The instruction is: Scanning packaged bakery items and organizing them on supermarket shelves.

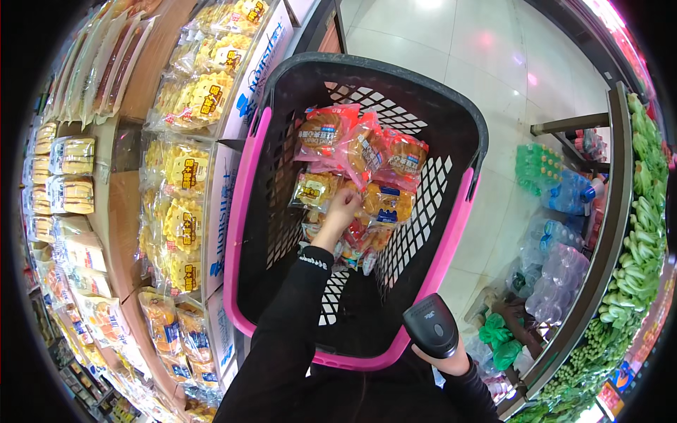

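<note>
A black plastic shopping basket (254,296) with a pink handle (449,232) stands in front of me. My left hand (345,206) reaches down into it with curled fingers, among packaged baked goods. Just left of those fingers lies a wrapped waffle (313,191); whether they grip any wrapper is hidden. Red-bean bread packs (365,145) in pink and red wrappers fill the far part of the pile. To the hand's right is a bread pack with blue labels (389,203). Outside the basket's near right side, my right hand (449,364) grips a black handheld barcode scanner (431,325).
Shelves on the left hold bagged waffles (185,222) and wrapped bread rolls (158,322). Pale floor tiles (465,259) run along the right. Beyond them, bottle packs (555,280) sit under a rack edge (616,222) bearing leafy greens (634,238).
</note>
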The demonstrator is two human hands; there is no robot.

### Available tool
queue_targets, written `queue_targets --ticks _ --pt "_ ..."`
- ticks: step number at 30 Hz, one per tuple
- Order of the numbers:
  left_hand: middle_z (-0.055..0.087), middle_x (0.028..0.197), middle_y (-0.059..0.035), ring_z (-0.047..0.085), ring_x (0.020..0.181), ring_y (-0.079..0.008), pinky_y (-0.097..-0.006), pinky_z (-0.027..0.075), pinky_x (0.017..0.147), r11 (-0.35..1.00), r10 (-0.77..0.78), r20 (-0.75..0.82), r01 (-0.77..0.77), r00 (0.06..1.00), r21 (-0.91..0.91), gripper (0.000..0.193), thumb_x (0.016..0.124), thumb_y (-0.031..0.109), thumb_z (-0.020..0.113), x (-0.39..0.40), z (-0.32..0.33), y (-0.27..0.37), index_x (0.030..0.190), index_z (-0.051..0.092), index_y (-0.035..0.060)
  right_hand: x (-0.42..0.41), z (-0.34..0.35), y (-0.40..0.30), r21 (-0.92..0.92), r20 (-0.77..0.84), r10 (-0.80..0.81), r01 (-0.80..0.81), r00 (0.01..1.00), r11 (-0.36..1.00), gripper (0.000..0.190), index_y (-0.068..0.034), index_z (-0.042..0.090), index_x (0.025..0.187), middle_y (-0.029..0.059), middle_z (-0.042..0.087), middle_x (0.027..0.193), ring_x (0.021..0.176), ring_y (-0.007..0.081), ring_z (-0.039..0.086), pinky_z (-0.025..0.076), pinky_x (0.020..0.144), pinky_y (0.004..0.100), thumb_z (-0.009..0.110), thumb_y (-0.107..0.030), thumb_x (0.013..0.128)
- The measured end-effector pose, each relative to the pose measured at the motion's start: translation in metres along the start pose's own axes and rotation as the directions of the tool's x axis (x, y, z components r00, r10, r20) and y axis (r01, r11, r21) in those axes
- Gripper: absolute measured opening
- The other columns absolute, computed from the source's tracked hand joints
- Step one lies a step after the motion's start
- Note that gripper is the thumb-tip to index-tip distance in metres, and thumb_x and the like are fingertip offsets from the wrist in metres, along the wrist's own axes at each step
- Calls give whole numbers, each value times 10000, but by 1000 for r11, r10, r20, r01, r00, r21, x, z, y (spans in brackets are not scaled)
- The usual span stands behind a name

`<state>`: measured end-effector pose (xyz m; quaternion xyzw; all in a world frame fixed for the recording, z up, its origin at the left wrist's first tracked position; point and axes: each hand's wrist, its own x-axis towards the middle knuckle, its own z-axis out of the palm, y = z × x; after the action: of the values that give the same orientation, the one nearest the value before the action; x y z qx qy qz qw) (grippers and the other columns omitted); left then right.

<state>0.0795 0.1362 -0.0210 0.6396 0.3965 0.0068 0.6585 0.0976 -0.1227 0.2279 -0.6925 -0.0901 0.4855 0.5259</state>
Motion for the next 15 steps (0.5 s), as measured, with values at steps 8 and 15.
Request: queue_targets --ticks 8,15 --pt "458 639 -6 420 599 -73 -219 354 552 994 65 -135 -77 989 -82 96 797 112 494 -46 7 18 759 473 25 -3 1 -1 26 11 3 -4 1000 1000 382 -17 502 997 52 576 903 826 114 541 424 748 256 657 -55 649" --pt "429 635 16 386 609 -50 -207 336 537 935 332 -268 -279 904 217 98 820 104 475 -77 11 48 766 454 24 -11 -5 -9 0 63 17 -17 998 1000 481 -25 457 1048 34 551 939 866 109 514 402 778 269 675 -26 619"
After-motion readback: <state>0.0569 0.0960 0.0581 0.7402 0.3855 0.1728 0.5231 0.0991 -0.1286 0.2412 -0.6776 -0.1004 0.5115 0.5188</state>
